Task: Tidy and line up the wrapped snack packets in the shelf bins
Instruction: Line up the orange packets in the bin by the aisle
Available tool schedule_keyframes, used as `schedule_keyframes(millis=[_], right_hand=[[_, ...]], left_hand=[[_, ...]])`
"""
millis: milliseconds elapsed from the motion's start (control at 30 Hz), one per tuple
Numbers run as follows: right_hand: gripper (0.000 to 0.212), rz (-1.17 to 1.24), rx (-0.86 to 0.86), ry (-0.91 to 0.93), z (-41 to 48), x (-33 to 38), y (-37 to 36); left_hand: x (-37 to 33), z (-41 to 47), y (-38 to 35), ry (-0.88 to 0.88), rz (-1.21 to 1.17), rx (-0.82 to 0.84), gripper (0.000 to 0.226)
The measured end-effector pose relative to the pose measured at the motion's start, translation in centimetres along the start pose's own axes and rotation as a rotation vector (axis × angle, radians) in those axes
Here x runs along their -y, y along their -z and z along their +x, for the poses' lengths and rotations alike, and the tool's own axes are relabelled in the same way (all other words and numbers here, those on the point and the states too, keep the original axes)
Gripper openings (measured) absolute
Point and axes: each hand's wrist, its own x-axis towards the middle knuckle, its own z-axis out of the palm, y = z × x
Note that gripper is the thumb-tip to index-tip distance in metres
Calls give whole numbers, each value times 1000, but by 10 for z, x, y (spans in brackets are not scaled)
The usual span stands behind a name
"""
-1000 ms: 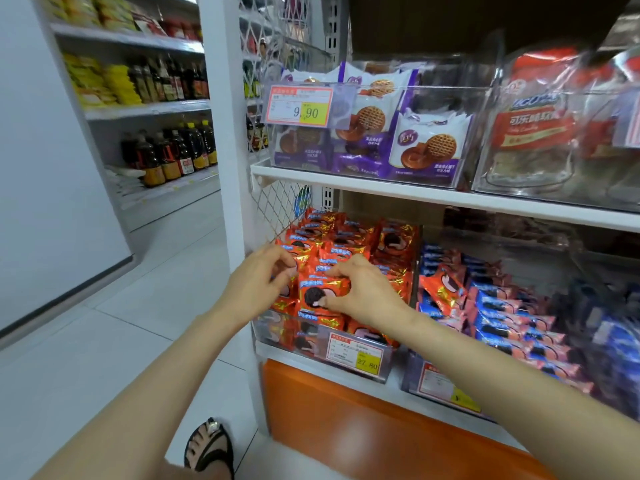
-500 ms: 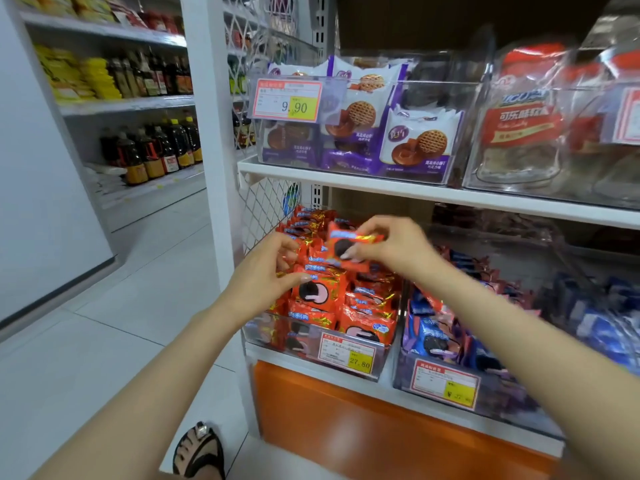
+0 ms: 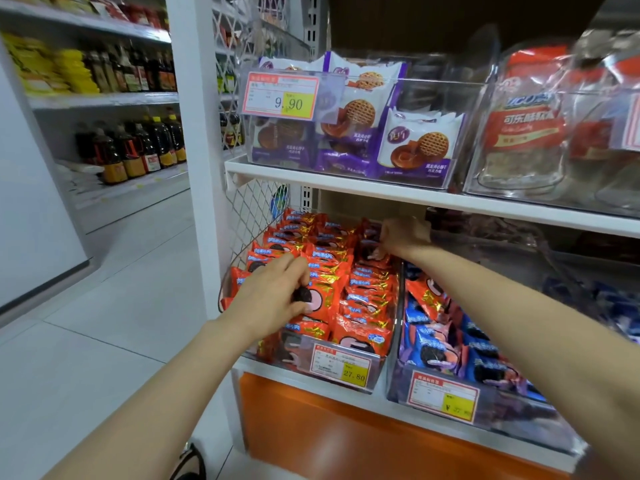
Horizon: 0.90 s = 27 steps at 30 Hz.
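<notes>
Head cam: right hand [image 3: 401, 237] has taken the lifted orange packet [image 3: 371, 252] to the back of the clear bin [image 3: 301, 353], right row, and is still pinching it; left hand [image 3: 273, 296] grips a front packet [image 3: 320, 299]. Rows are filling but prob. need more squaring.

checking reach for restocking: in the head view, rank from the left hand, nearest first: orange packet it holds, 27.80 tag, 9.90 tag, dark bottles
1. orange packet: gripped by the left hand.
2. 27.80 tag: just below, to the right.
3. 9.90 tag: well above the hand.
4. dark bottles: far left, in the background.
</notes>
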Motion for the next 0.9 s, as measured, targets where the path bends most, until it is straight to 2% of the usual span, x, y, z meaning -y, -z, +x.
schedule_keyframes(millis=[100, 200, 233, 300, 400, 500, 533, 600, 667, 767, 900], right_hand=[[61, -114, 1, 51, 4, 0, -3], [47, -167, -98, 101, 5, 0, -7], [48, -120, -107, 119, 4, -1, -9], [60, -61, -73, 115, 3, -4, -12], [52, -169, -14, 128, -3, -6, 1], [36, -224, -171, 205, -31, 0, 23], [31, -139, -155, 268, -44, 0, 29], [23, 77, 49, 420, -79, 3, 36], [30, 48, 209, 545, -111, 7, 36], [42, -78, 153, 638, -133, 6, 21], [37, -57, 76, 626, -139, 5, 14]], left_hand=[[-2, 0, 1, -1, 16, 12, 36], [-4, -1, 3, 10, 26, 31, 35], [-5, -1, 3, 12, 40, 35, 35], [-9, -3, 3, 19, 70, 38, 34], [-17, -5, 3, 18, 133, 3, 30], [-22, -4, 4, -52, 80, -28, 20], [-24, -4, 5, -82, 49, -2, 19], [-28, -4, 5, -124, -6, 86, 20], [-33, -5, 3, -140, -11, 159, 23], [-36, -3, -1, -133, 42, 192, 27], [-40, -1, -6, -129, 95, 173, 26]])
